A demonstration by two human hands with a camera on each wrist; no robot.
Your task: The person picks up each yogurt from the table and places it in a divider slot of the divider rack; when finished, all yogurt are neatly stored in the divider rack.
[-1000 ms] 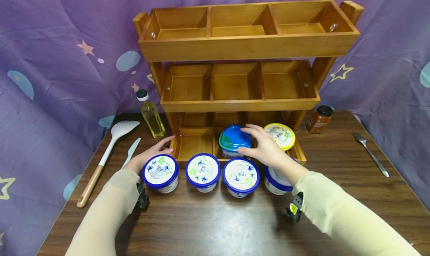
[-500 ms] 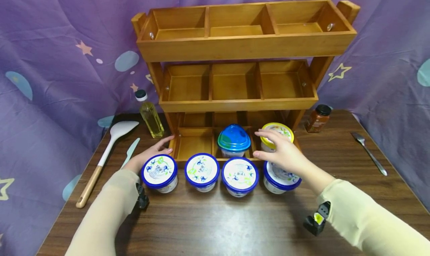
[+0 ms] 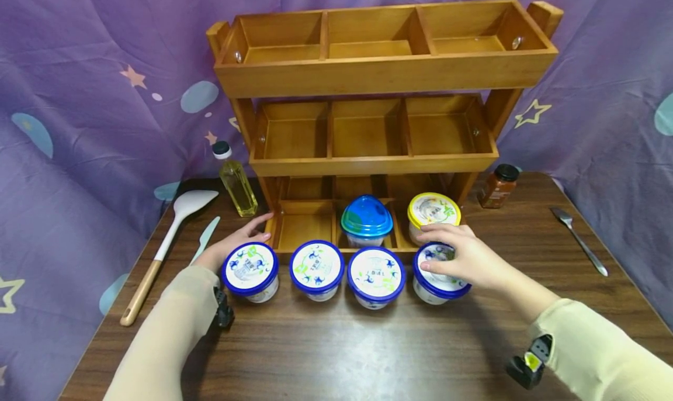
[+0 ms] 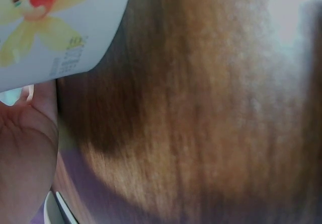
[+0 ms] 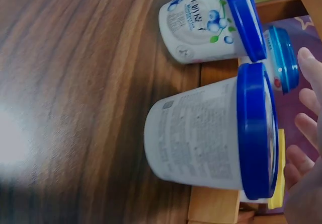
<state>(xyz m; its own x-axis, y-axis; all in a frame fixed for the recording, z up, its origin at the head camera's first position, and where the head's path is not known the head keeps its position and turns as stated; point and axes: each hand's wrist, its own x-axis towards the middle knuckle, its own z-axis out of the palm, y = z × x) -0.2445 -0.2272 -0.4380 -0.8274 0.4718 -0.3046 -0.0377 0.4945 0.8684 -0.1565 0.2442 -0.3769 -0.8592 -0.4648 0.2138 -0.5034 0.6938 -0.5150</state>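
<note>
My right hand (image 3: 470, 258) hovers over the rightmost blue-lidded tub (image 3: 436, 284), fingers spread and holding nothing. In the right wrist view this tub (image 5: 201, 133) stands apart from the fingers. My left hand (image 3: 236, 243) rests its fingers at the left end of the wooden rack's bottom tier, behind the leftmost blue-lidded tub (image 3: 251, 269). Two more blue-lidded tubs, one left of centre (image 3: 317, 268) and one right of it (image 3: 376, 275), stand between them. A blue-lidded triangular container (image 3: 366, 217) occupies the bottom tier's middle compartment; a yellow-lidded tub (image 3: 433, 209) occupies the right one.
The three-tier wooden rack (image 3: 384, 76) stands at the back. An oil bottle (image 3: 238, 182), a white spatula with wooden handle (image 3: 170, 237) and a pale knife (image 3: 207, 237) lie or stand left. A red-brown jar (image 3: 498, 186) and a fork (image 3: 580, 242) are right.
My right hand has let go of the blue-lidded triangular container and moved right and nearer, over the rightmost tub. My left hand has stayed in place.
</note>
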